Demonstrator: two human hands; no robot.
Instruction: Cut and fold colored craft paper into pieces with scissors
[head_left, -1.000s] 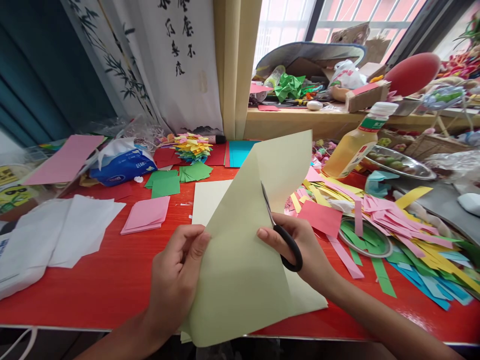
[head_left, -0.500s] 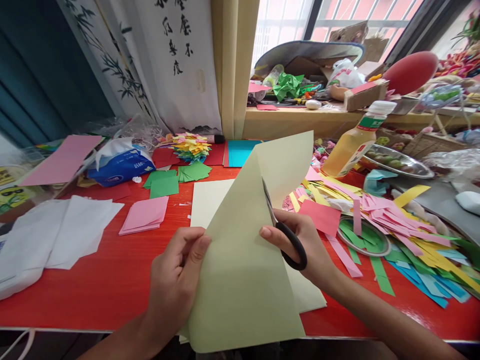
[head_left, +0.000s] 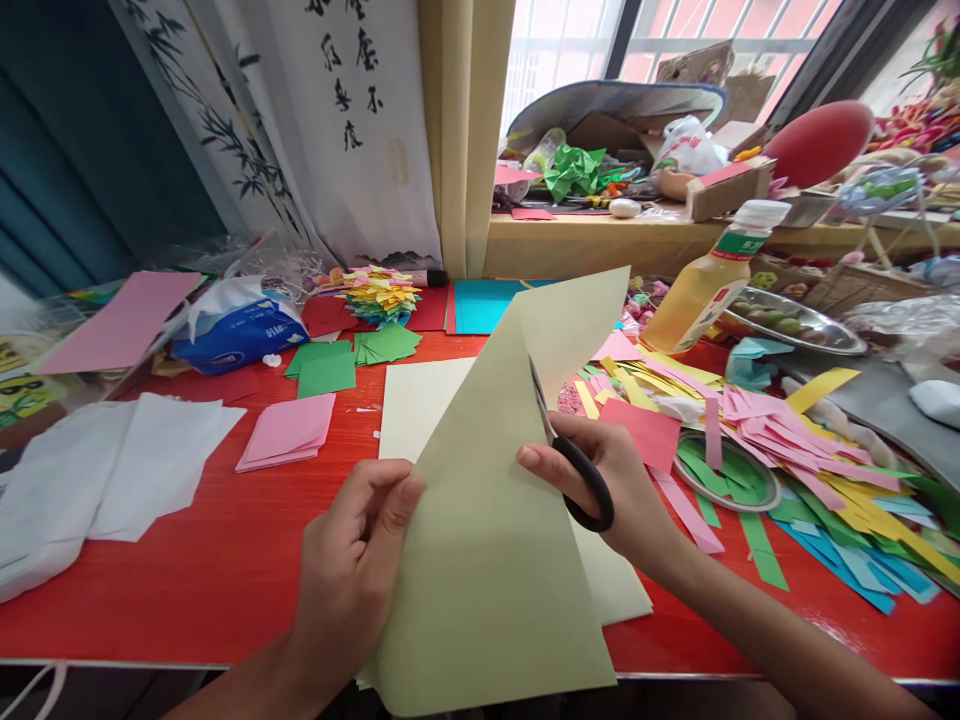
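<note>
A large pale yellow-green sheet of paper (head_left: 480, 560) is held up over the table, tilted toward me. My left hand (head_left: 356, 560) pinches its left edge between thumb and fingers. In my right hand (head_left: 611, 480) is a pair of scissors (head_left: 589, 485) with black handles, thumb and fingers around the loops. Their blades sit in a cut running down from the sheet's top, and the part right of the cut bends away to the back. Beneath lies a stack of pale paper (head_left: 416, 395), mostly hidden by the held sheet.
On the red table (head_left: 187, 590) lie pink squares (head_left: 285, 432), green squares (head_left: 326, 372) and white tissues (head_left: 157, 465). A tissue pack (head_left: 240, 330) stands at the back left. To the right are many paper strips (head_left: 780, 430), a tape roll (head_left: 772, 490) and a drink bottle (head_left: 709, 280).
The scissors and right hand have barely moved. The sheet's lower edge has shifted slightly down and right, and the whole view has moved a little.
</note>
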